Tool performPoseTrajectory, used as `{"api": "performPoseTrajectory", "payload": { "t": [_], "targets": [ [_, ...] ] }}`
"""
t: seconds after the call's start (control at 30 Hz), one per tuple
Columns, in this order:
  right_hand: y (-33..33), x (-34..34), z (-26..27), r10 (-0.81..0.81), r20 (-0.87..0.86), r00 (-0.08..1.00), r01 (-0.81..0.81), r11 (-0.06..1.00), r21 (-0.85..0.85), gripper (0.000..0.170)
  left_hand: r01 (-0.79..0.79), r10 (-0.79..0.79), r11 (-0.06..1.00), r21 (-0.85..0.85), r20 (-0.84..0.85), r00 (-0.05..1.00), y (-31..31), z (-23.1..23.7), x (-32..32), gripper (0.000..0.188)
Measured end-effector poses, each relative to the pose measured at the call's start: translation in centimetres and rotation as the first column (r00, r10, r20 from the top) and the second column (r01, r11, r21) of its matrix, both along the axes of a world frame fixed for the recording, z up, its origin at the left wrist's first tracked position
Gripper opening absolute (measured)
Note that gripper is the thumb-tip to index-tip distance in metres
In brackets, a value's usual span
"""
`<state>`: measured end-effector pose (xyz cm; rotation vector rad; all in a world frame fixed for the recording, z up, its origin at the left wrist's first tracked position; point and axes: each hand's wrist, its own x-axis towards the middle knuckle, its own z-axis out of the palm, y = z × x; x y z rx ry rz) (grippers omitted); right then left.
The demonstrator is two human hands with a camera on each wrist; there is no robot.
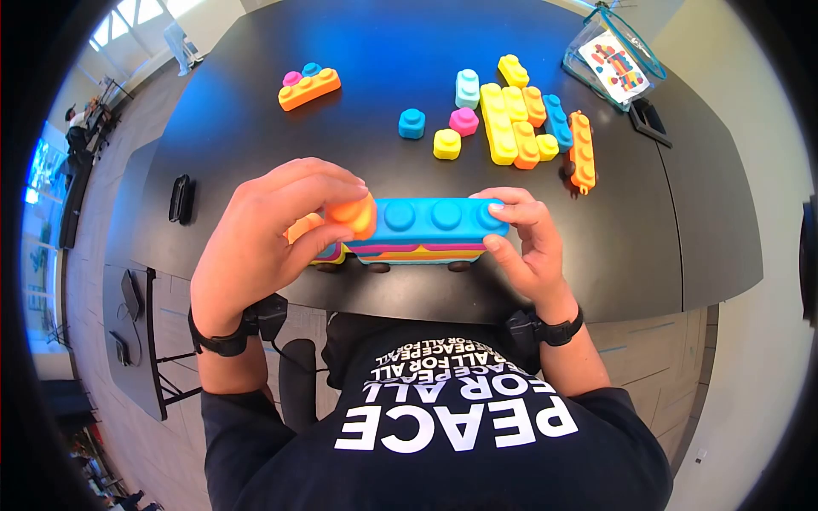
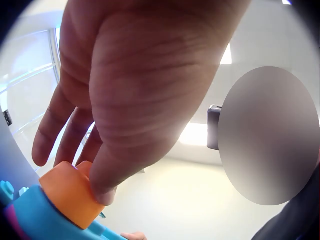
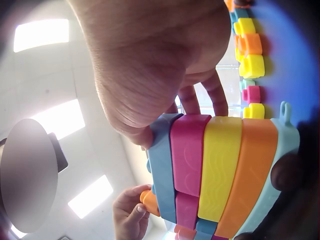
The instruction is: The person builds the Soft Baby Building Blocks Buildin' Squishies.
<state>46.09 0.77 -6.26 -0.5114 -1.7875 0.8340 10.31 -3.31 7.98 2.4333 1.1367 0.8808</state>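
Observation:
A stack of soft building blocks stands in front of the person, topped by a long blue block (image 1: 423, 219). Below it, in the right wrist view, come magenta (image 3: 190, 155), yellow (image 3: 217, 165) and orange blocks (image 3: 253, 170) on a light blue wheeled base (image 3: 272, 175). The left hand (image 1: 260, 234) pinches a small orange block (image 2: 72, 194) between thumb and fingers, at the left end of the blue block's top. The right hand (image 1: 535, 247) grips the blue block's right end, thumb on the near side. Left of the stack, lower blocks are partly hidden by the left hand.
Toward the back right lie several yellow (image 1: 497, 128), orange and blue blocks, beside an orange wheeled base (image 1: 582, 153). An orange block (image 1: 309, 89) with small blocks behind it lies at back left. A clear bag (image 1: 588, 51) stands at the far right, a black case (image 1: 180, 200) at left.

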Motion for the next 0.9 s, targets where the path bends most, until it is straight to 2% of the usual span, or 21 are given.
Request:
{"api": "performPoseTrajectory", "payload": {
  "t": [0.27, 0.37, 0.47, 0.57, 0.67, 0.77, 0.9],
  "targets": [
    [-0.2, -0.3, 0.1, -0.003, 0.007, 1.0, 0.003, 1.0, 0.011, 0.035, -0.039, 0.039, 0.999, 0.007, 0.081, 0.996, -0.8, -1.2, 0.0, 0.041],
    [-0.3, -0.5, 0.1, -0.011, 0.003, 1.0, 0.011, 1.0, 0.009, 0.035, -0.056, 0.088, 0.99, -0.131, 0.249, 0.964, -0.8, -1.9, 0.1, 0.041],
    [-0.3, -1.0, 0.2, -0.013, 0.013, 1.0, 0.013, 1.0, 0.018, 0.036, -0.042, 0.087, 0.986, -0.163, 0.285, 0.955, -0.8, -2.0, -0.4, 0.041],
    [-0.5, -1.6, 0.4, -0.008, 0.012, 1.0, 0.008, 1.0, 0.012, 0.035, -0.017, 0.033, 0.994, -0.105, 0.157, 0.987, -0.8, -1.7, -1.8, 0.041],
    [-0.8, -2.0, 0.5, -0.017, 0.05, 0.999, 0.016, 1.0, 0.017, 0.037, -0.075, 0.075, 0.996, -0.043, 0.004, 0.997, -1.5, -0.5, -1.8, 0.047],
    [-0.9, -2.3, 1.9, -0.039, 0.075, 0.996, 0.034, 0.997, 0.068, 0.045, -0.156, 0.183, 0.966, 0.207, -0.116, 0.976, -2.6, 0.8, 1.4, 0.056],
    [0.8, 1.0, 4.3, -0.241, 0.146, 0.96, 0.238, 0.971, 0.035, 0.058, -0.049, 0.066, 0.977, 0.206, -0.076, 0.995, -3.1, -0.3, 6.2, 0.066]
  ]
}}
